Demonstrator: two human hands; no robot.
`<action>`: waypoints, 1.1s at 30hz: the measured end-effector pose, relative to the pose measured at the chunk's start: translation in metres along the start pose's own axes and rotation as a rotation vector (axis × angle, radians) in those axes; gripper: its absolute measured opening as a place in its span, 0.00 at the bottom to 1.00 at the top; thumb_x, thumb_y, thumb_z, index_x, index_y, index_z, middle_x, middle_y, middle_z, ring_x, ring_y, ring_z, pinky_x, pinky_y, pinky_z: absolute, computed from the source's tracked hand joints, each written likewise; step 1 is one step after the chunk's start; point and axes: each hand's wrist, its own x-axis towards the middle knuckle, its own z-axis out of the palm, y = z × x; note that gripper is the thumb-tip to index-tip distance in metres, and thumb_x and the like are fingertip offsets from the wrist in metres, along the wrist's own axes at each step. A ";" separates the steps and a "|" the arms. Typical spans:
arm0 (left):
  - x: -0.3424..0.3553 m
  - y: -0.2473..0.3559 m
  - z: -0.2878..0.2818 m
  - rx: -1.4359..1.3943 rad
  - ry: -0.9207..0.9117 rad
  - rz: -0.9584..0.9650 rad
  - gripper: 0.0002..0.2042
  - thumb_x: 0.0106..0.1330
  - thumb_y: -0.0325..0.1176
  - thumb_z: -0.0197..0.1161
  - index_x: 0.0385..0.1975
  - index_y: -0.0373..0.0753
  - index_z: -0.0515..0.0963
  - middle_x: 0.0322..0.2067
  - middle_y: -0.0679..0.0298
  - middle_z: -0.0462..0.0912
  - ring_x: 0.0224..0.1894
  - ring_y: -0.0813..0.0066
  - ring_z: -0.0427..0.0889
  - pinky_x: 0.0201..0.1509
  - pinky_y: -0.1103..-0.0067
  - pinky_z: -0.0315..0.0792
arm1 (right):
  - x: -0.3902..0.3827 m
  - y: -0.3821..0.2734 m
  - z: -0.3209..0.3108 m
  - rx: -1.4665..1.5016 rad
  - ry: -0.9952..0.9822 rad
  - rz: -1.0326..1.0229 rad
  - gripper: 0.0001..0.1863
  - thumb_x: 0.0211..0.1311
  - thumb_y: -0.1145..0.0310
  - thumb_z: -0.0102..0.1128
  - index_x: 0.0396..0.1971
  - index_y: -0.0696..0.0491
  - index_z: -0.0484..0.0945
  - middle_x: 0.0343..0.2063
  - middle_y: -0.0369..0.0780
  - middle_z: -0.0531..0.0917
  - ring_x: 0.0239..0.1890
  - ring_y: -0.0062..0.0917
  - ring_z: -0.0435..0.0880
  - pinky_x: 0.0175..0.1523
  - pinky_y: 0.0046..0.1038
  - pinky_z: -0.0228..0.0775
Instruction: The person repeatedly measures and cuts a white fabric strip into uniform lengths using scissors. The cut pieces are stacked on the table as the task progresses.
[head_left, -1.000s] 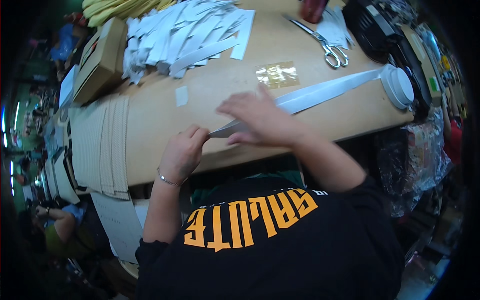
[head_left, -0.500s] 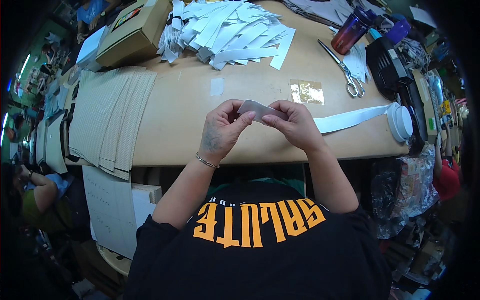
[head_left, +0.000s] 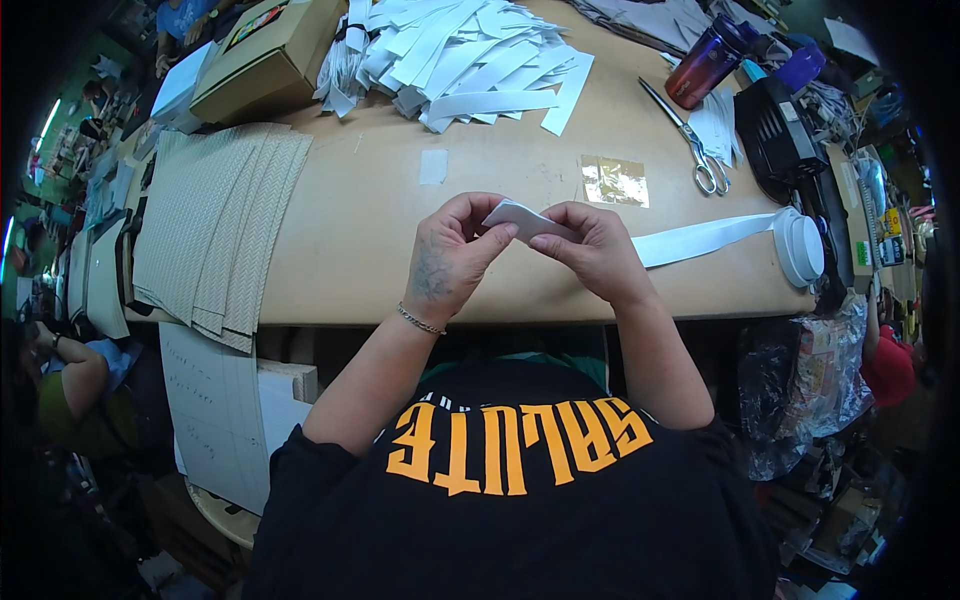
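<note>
So the left hand [head_left: 450,260] and right hand [head_left: 600,255] were both pinching a flat white band, maybe fabric [head_left: 532,222], between thumbs and fingers, above the near side of the tan tabletop [head_left: 370,250]. Couldn't tell if it was doubled over. IMO holding it well meant level thumbs, even pressure, no twist. More white band stretched from beside the right hand to a round white roll [head_left: 800,250]. Farther back lay silver metal scissors [head_left: 688,132], then a heap of thin white strips [head_left: 470,60].
</note>
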 end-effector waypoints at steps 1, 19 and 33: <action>0.000 0.000 0.000 -0.009 0.002 -0.002 0.11 0.58 0.21 0.62 0.42 0.31 0.74 0.35 0.65 0.79 0.37 0.83 0.77 0.43 0.86 0.72 | 0.000 0.000 0.000 0.005 -0.001 0.000 0.11 0.55 0.70 0.64 0.35 0.60 0.78 0.27 0.36 0.80 0.31 0.17 0.76 0.39 0.21 0.68; 0.000 -0.005 0.002 -0.091 0.014 -0.014 0.10 0.57 0.25 0.64 0.39 0.31 0.77 0.30 0.66 0.80 0.31 0.86 0.76 0.35 0.88 0.70 | -0.003 -0.004 0.002 0.030 0.012 -0.003 0.10 0.55 0.73 0.64 0.36 0.60 0.79 0.28 0.33 0.80 0.32 0.13 0.75 0.39 0.16 0.68; 0.047 -0.064 -0.054 0.766 0.401 0.365 0.14 0.56 0.29 0.64 0.42 0.36 0.75 0.36 0.62 0.76 0.33 0.72 0.75 0.36 0.76 0.72 | 0.143 0.034 0.016 -0.267 -0.066 0.173 0.11 0.46 0.70 0.68 0.29 0.60 0.81 0.25 0.40 0.83 0.27 0.22 0.80 0.36 0.25 0.71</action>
